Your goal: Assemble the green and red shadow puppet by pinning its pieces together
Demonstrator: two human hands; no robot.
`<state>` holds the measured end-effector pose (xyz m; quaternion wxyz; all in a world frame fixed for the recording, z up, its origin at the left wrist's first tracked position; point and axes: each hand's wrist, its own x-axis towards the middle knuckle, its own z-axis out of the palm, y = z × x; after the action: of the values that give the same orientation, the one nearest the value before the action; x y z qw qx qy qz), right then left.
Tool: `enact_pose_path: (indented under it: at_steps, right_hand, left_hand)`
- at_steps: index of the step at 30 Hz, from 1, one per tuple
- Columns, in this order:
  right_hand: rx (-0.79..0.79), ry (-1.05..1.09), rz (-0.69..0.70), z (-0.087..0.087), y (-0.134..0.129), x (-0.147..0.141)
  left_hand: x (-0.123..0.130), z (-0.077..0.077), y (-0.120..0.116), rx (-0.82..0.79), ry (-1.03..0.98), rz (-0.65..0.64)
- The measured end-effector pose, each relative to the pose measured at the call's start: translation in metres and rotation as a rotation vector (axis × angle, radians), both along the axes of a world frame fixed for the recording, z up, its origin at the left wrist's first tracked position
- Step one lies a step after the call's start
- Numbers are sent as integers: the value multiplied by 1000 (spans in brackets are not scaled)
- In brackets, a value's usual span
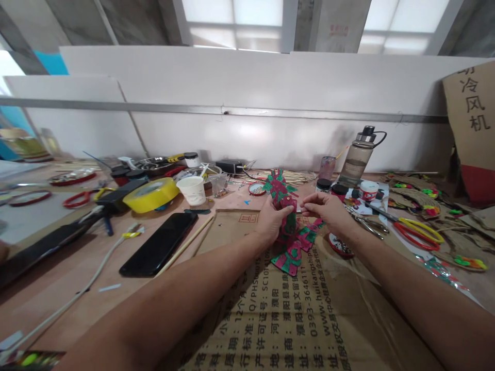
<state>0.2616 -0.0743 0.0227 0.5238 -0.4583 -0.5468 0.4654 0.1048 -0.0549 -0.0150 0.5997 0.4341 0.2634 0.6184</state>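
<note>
My left hand (271,219) is closed on a pink and green painted cutout figure (289,253), holding it upright above the cardboard sheet (240,288). The figure has a spiky top and jointed-looking lower parts that spread to the right. Just right of it, my right hand (323,208) is pinched with thumb and fingertips together, close to the figure's edge. Whatever lies in that pinch is too small to name. Below my right wrist sits a small red-rimmed dish (340,246) of metal bits, partly covered by the arm.
A black phone (159,245), yellow tape roll (151,195) and white paper cup (192,190) stand left. To the right lie scissors (419,232), pliers (367,221) and a water bottle (355,161). Another dish of small beads (257,189) sits behind my left hand.
</note>
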Motion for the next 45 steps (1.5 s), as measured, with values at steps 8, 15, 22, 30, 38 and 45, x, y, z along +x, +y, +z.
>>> enact_pose_path:
  at_steps: [8,15,22,30,38,45]
  right_hand:
    - [-36,-43,-65,-1,-1,0]
    - [4,-136,-52,6,-6,-7]
    - [-23,-42,-39,6,-7,-8]
    - [-37,66,-4,3,-7,-7]
    - [26,-106,-87,3,-11,-12]
    - [72,-176,-176,6,-14,-18]
  left_hand:
    - [-1,-5,3,79,96,54]
    - [-1,-8,6,106,180,112]
    - [0,-6,4,118,186,96]
    - [-1,-3,2,118,263,140]
    - [-3,-1,-1,172,328,199]
    - [-2,1,-5,212,371,250]
